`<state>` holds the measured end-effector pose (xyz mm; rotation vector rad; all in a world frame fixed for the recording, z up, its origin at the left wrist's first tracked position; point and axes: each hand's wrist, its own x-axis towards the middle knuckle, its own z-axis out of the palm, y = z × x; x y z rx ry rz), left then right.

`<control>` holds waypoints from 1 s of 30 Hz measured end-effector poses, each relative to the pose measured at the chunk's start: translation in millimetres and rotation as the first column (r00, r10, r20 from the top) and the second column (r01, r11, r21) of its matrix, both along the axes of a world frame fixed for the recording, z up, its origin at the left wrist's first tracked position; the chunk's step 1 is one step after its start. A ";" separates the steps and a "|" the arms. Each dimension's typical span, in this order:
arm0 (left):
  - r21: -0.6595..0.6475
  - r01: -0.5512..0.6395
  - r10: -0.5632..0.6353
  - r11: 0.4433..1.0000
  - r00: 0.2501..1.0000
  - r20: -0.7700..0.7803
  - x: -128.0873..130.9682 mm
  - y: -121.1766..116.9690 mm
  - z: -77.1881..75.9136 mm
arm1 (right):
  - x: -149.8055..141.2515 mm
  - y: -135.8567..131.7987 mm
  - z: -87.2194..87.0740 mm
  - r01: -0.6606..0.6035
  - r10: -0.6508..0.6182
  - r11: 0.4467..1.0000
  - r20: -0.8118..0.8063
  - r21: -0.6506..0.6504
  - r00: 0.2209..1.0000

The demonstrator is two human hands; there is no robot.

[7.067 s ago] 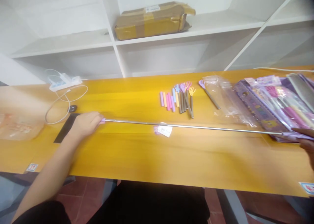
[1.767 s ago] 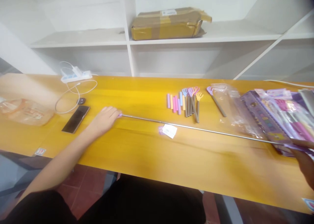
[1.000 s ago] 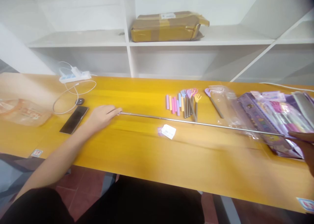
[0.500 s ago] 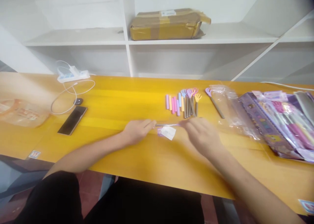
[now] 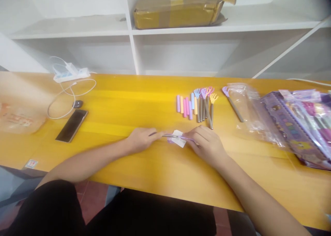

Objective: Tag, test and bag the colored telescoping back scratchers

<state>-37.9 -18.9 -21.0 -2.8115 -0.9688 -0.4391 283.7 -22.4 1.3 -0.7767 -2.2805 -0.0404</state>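
A telescopic back scratcher with a metal rod lies level between my two hands, low over the desk. My left hand is closed round its left end, hiding the grip. Closed on the purple part at its right end is my right hand. Below the rod lies a white card with a small purple piece at its left. Further back rest several back scratchers with coloured claws, beside several pastel grip sleeves. One purple-clawed back scratcher lies apart, to their right.
At right are clear plastic bags and a purple box of packaged pieces. A phone, a dark mouse-like object, a white cable and a power strip sit at left. A taped carton stands on the shelf.
The back scratcher was drawn out long; its rod has slid in to a short length. My right hand came in from the far right, my left hand moved rightward. The view tilted slightly down.
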 end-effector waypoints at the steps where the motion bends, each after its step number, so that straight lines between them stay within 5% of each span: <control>1: 0.000 0.005 -0.005 1.000 1.000 -0.006 -0.5 -0.6 -0.1 | 0.2 -0.2 -0.2 -0.010 0.010 1.000 -0.003 -0.013 1.000; 30: -0.028 0.042 -0.042 0.999 0.999 0.000 -1.5 0.8 3.3 | -0.7 1.9 1.1 -0.050 0.042 0.989 -0.057 -0.136 0.997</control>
